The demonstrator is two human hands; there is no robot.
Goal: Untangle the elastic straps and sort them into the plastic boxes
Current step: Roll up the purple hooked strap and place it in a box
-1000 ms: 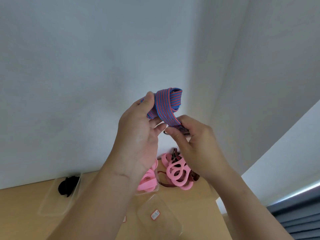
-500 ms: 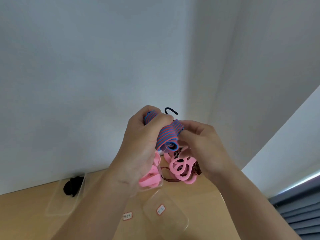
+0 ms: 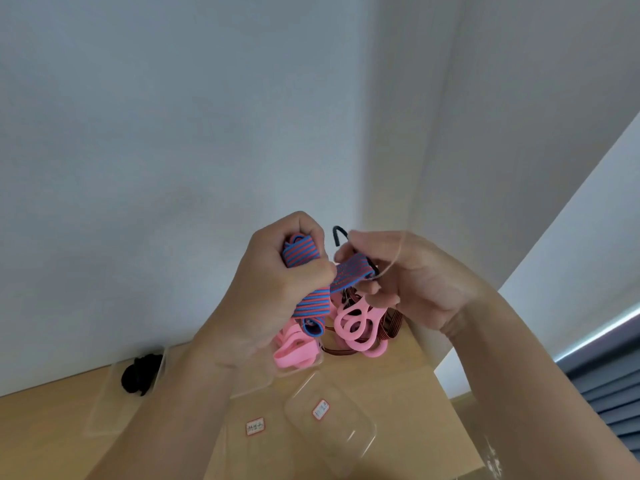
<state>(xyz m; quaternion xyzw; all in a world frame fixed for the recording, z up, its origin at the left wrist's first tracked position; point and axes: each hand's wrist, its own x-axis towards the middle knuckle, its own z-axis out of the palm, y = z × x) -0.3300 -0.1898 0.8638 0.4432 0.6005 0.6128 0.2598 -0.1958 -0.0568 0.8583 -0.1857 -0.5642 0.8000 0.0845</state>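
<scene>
A blue and red striped elastic strap is held up in front of the wall, above the table. My left hand grips its folded bundle, with a loop hanging below the fist. My right hand pinches the strap's other end beside the black metal hook. On the table behind lies a tangle of pink straps with a dark brown strap. A clear plastic box with a label lies empty in front.
A clear box at the left holds black straps. Another clear box holds pink straps. A second label shows on a box near my left forearm. The wooden table ends at the right, beside a white wall corner.
Both hands came down from higher against the wall. The strap's hook end came free of the bundle, and my right hand now holds it apart to the right.
</scene>
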